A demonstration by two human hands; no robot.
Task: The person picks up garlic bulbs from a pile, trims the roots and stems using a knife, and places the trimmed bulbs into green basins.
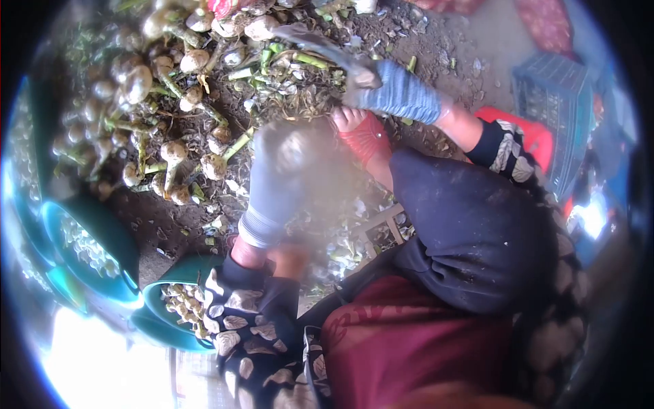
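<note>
My left hand (271, 180), in a pale grey glove, is over the soil at the centre, beside stalked bulbs (213, 165) that look like garlic. Blur smears its fingers; a pale round patch shows there, and I cannot tell if it is a held bulb. My right hand (394, 90), in a blue knitted glove, is closed on a dark tool (317, 43) with a long flat blade pointing up and left. Cut green stalks (310, 60) and dry roots (300, 102) lie under the blade.
Below my right hand is a bare-toed foot in red footwear (366, 136). Teal buckets (129, 255) with pale pieces stand at the lower left, another teal bucket (151, 300) holding bulbs. A blue-green crate (555, 102) and a red object (535, 133) are at the right.
</note>
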